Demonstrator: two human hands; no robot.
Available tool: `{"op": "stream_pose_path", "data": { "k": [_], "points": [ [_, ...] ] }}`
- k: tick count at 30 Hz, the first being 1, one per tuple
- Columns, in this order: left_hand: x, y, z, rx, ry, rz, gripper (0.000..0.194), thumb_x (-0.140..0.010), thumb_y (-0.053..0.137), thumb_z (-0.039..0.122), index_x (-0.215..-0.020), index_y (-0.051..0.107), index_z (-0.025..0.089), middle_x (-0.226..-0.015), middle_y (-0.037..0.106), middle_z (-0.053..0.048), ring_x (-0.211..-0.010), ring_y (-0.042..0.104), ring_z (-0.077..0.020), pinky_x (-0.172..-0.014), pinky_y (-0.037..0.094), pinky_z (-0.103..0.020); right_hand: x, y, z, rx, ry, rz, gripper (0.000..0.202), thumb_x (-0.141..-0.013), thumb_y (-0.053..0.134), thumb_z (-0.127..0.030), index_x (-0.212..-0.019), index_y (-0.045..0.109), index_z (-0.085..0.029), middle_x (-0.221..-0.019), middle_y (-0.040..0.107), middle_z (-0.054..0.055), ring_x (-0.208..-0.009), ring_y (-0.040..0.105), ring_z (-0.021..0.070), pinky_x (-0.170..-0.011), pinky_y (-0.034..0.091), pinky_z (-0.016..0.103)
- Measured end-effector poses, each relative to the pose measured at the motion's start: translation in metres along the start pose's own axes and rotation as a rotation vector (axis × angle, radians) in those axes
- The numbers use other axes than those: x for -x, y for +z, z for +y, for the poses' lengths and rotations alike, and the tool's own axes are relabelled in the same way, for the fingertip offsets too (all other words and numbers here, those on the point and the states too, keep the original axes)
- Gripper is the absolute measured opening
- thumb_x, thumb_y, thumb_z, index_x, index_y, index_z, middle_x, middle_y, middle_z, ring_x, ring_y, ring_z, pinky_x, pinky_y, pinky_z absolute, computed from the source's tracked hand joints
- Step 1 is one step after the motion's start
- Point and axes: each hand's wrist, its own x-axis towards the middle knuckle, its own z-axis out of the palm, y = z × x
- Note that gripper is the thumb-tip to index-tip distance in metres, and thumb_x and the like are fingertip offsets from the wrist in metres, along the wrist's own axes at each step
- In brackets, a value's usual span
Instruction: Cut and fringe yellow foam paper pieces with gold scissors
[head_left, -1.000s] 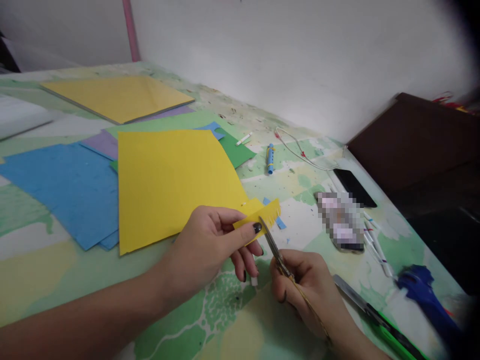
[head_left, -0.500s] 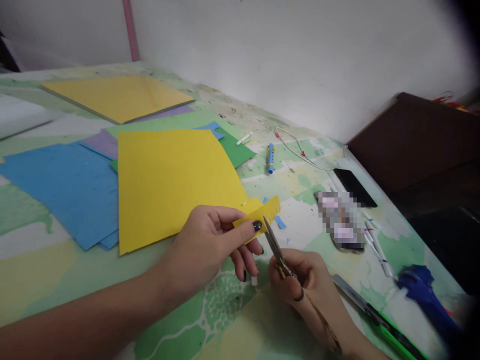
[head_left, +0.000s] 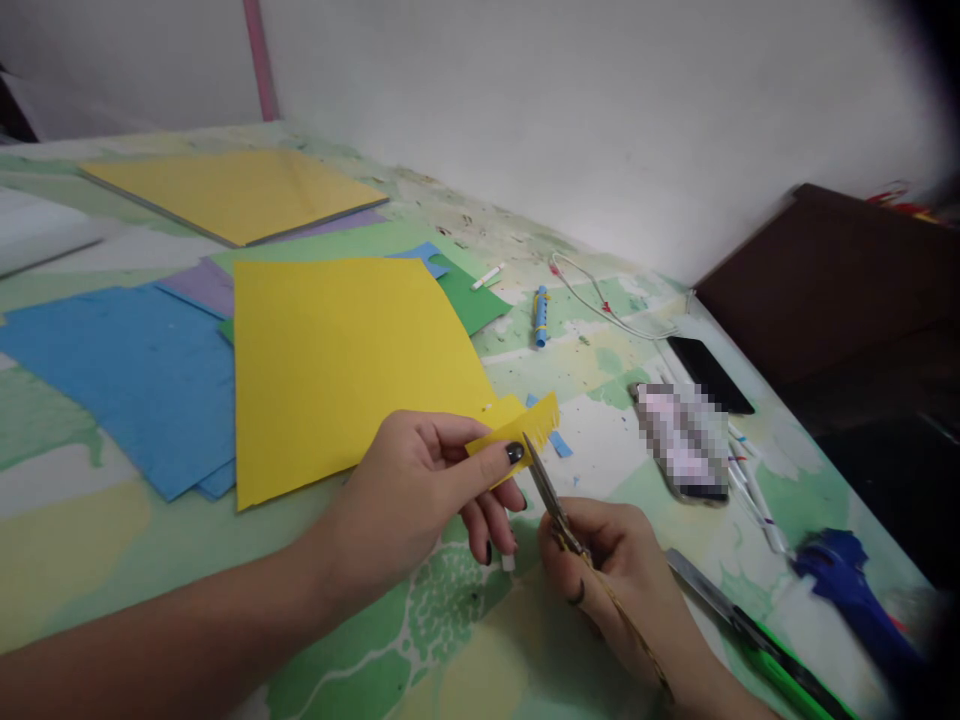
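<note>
Between thumb and fingers, my left hand (head_left: 431, 480) pinches a small yellow paper strip (head_left: 536, 422) whose right edge is snipped into a short fringe. My right hand (head_left: 611, 570) is closed around the handles of a pair of scissors (head_left: 551, 500). The scissor tips meet the strip's lower edge, just right of my left thumb. Whether the blades are fully closed is hard to make out. Behind my left hand lies a large yellow paper sheet (head_left: 345, 370), and small blue paper scraps (head_left: 559, 444) rest on the table beyond the strip.
Blue sheets (head_left: 135, 370) lie at left, a yellow pad (head_left: 240, 195) behind. A rolled blue paper tube (head_left: 541, 318), a phone (head_left: 682, 440), a black phone (head_left: 711, 374), a green box cutter (head_left: 780, 660) and a blue tape dispenser (head_left: 855, 590) are on the right.
The scissor blades have closed somewhat, and their tips sit slightly further left along the strip. My right thumb has shifted inward and down. The left hand stays in place.
</note>
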Motion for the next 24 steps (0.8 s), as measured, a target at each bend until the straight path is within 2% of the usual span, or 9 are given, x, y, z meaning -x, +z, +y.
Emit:
{"op": "stream_pose_path", "data": {
  "k": [13,24],
  "points": [
    [0.0008,0.0003,0.0005,-0.016,-0.013,-0.007,0.024,-0.077,0.057,0.023,-0.056,0.06,0.012,-0.044,0.06,-0.001,-0.035,0.055,-0.0088,-0.035,0.042,-0.015,-0.0014,-0.002,0.0039,0.066,0.046,0.017,0.038,-0.06,0.068,-0.041,-0.044,0.043,-0.017,-0.043,0.028,-0.007,-0.044,0.025,0.0069,-0.039,0.018,0.021],
    [0.0004,-0.0002,0.0003,-0.01,-0.013,-0.011,0.024,-0.077,0.057,0.023,-0.057,0.06,0.011,-0.044,0.06,-0.001,-0.035,0.055,-0.0087,-0.035,0.042,-0.015,-0.0006,-0.0024,0.005,0.061,0.052,0.022,0.036,-0.06,0.068,-0.036,-0.045,0.042,-0.017,-0.043,0.028,-0.007,-0.043,0.025,0.0066,-0.038,0.017,0.021]
  ]
}}
